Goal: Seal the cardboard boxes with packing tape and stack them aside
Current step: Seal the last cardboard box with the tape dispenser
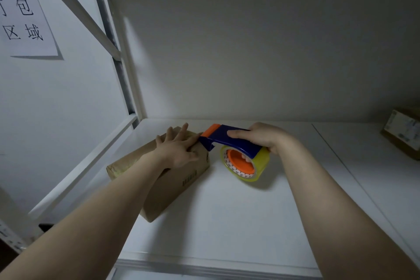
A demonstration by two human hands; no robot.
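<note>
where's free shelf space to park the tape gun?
Bare shelf in front of the tape dispenser, between the forearms. More to the right, before the far box. Crowded left: the left hand presses the cardboard box.

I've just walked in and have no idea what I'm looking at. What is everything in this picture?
cardboard box: one, brown, on the white shelf at left, under the flat left hand.
tape dispenser: one, dark blue with an orange tip, nose at the box's far end.
tape roll: one, clear yellowish on an orange hub, mounted in the dispenser.
second box: one, brown with a label, far right of the shelf.
paper sign: one, white with black characters, on the left wall.
shelf: one, white, with a metal frame.
left hand: pressing down on the box.
right hand: gripping the dispenser.
</note>
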